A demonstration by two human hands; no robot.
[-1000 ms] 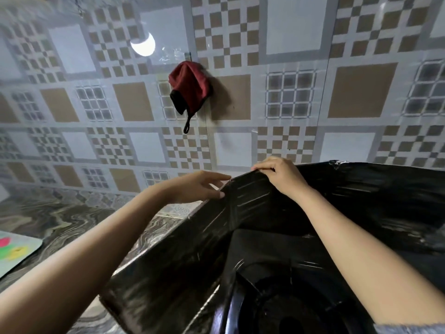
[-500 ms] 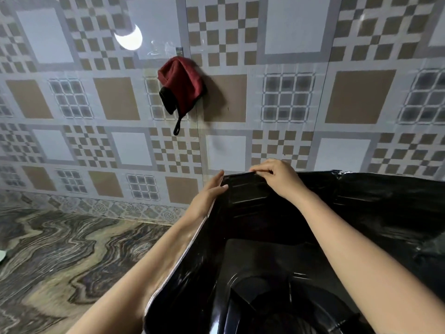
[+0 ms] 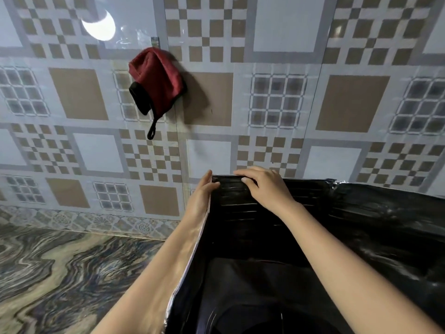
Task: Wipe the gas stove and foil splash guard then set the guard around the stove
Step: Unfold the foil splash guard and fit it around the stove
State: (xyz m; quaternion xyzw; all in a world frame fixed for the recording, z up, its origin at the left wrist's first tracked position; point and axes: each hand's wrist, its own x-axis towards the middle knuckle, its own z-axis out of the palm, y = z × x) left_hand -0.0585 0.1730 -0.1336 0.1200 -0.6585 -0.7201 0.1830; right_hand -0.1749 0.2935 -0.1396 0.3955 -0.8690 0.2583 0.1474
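Note:
The foil splash guard (image 3: 375, 220), black on its inner face with a silver edge, stands upright around the black gas stove (image 3: 252, 297) at lower right. My left hand (image 3: 201, 198) lies flat against the outside of the guard's left panel at the back corner. My right hand (image 3: 267, 189) rests on the guard's top edge at that same corner, fingers curled over it. Only part of the stove top and a burner ring shows inside the guard.
A patterned tiled wall (image 3: 289, 104) runs right behind the guard. A red cloth mitt (image 3: 159, 80) hangs on it above left. The marbled counter (image 3: 72, 273) stretches out to the left of the stove.
The guard's left panel has swung from slanting outward to nearly upright. My left hand shifted from on top of the panel to its outer side. The view moved right.

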